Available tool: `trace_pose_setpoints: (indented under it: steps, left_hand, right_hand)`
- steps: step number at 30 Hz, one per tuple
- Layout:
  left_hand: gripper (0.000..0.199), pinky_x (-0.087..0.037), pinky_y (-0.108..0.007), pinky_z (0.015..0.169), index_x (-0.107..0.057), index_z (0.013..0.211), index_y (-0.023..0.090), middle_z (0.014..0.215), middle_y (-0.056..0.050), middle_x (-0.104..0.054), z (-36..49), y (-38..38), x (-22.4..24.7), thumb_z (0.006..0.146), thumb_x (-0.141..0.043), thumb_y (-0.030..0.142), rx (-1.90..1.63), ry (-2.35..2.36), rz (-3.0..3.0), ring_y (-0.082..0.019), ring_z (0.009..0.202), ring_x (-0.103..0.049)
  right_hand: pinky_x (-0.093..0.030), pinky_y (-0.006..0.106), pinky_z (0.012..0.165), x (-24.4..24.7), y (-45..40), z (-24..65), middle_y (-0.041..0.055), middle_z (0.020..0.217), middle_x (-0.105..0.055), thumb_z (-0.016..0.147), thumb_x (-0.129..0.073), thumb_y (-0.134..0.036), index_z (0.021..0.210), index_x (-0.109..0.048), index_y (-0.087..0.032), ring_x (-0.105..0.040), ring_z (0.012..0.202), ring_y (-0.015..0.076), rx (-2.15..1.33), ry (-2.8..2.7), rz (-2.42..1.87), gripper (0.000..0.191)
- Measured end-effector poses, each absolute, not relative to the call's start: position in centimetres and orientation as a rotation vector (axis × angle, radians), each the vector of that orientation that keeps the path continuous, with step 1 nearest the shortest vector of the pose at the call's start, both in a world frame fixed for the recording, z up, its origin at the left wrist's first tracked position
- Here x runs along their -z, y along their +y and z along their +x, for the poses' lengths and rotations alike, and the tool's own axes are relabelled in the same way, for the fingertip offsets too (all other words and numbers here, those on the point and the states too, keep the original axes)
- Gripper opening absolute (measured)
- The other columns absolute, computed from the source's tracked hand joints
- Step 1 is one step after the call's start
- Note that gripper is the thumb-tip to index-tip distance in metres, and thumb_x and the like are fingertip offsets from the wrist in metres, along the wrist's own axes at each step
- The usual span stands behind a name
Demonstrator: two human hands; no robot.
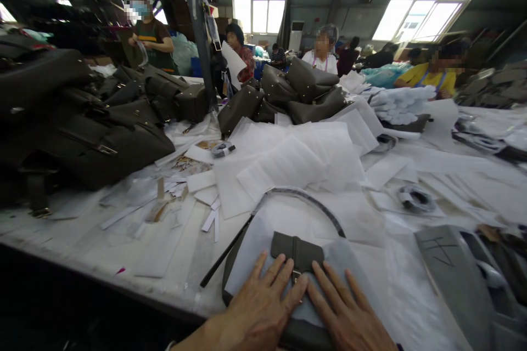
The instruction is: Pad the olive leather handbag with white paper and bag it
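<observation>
My left grip (265, 299) and right grip (349, 310), fingers spread, lie flat on one dark handbag (307, 335) at the near edge of the bench (82, 247). Pale sheet (251, 252) already over its front, handle (308, 194) seemingly film-wrapped; flap (297, 252) and lower body remain uncovered, smooth, olive-grey, with metal clasp (297, 275).

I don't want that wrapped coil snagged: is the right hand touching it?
Apart. The head view shows the right hand spread well short of the wrapped coil, with white sheeting visible between them.
</observation>
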State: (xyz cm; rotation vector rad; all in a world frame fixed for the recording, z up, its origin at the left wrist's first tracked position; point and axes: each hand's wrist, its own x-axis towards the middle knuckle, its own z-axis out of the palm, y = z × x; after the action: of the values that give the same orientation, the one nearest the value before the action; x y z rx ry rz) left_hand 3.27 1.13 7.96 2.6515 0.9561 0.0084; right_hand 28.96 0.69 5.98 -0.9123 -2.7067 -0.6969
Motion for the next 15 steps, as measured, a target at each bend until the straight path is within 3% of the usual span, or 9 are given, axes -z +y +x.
trace_pose_setpoints:
  steps: [3, 6, 8, 11, 15]
  left_hand:
    - [0.091, -0.026, -0.07, 0.11, 0.0, 0.158, 0.023, 0.157, -0.025, -0.026, 4.0, 1.0, -6.0, 0.092, -0.056, 0.054, -0.013, 0.998, 2.708, -0.042, 0.146, -0.024]
    - [0.102, -0.025, -0.07, 0.11, 0.003, 0.157, 0.023, 0.157, -0.025, -0.025, 4.2, 1.1, -4.9, 0.087, -0.062, 0.058, -0.005, 1.046, 2.725, -0.043, 0.146, -0.023]
    - [0.092, -0.029, -0.067, 0.11, 0.002, 0.158, 0.025, 0.157, -0.022, -0.028, 4.3, 1.3, -4.3, 0.092, -0.059, 0.044, -0.004, 1.093, 2.764, -0.041, 0.145, -0.027]
    - [0.085, -0.033, -0.06, 0.11, 0.0, 0.157, 0.028, 0.155, -0.017, -0.036, 4.6, 1.2, -3.1, 0.09, -0.05, 0.015, -0.044, 1.198, 2.889, -0.036, 0.141, -0.037]
    - [0.09, -0.03, -0.052, 0.114, -0.009, 0.157, 0.032, 0.146, -0.008, -0.052, 4.8, 0.7, -0.9, 0.079, -0.042, 0.002, -0.388, 1.342, 3.118, -0.029, 0.135, -0.048]
  right_hand:
    - [-0.049, 0.046, 0.088, -6.4, 0.8, 28.8, 0.0114, 0.128, -0.067, 0.066, -0.052, -0.008, 0.13, -0.057, -0.02, -0.061, 0.113, 0.0304, 0.748, -2.733, -0.927, 0.065]
    - [-0.051, 0.052, 0.089, -7.4, 1.0, 28.7, 0.0152, 0.132, -0.064, 0.065, -0.06, -0.021, 0.133, -0.055, -0.017, -0.06, 0.115, 0.0357, 0.544, -2.818, -0.981, 0.069]
    - [-0.049, 0.058, 0.093, -7.9, 1.1, 28.7, 0.0175, 0.139, -0.058, 0.062, -0.064, -0.028, 0.138, -0.051, -0.017, -0.057, 0.12, 0.0398, 0.341, -2.867, -1.061, 0.078]
    - [-0.046, 0.063, 0.098, -7.5, 0.9, 28.8, 0.0172, 0.146, -0.052, 0.06, -0.064, -0.025, 0.142, -0.047, -0.018, -0.051, 0.127, 0.0414, 0.186, -2.844, -1.192, 0.084]
    - [-0.04, 0.063, 0.107, -4.7, 0.2, 28.5, 0.011, 0.144, -0.055, 0.075, -0.059, -0.019, 0.137, -0.053, -0.02, -0.043, 0.135, 0.0375, 0.399, -2.645, -1.134, 0.063]
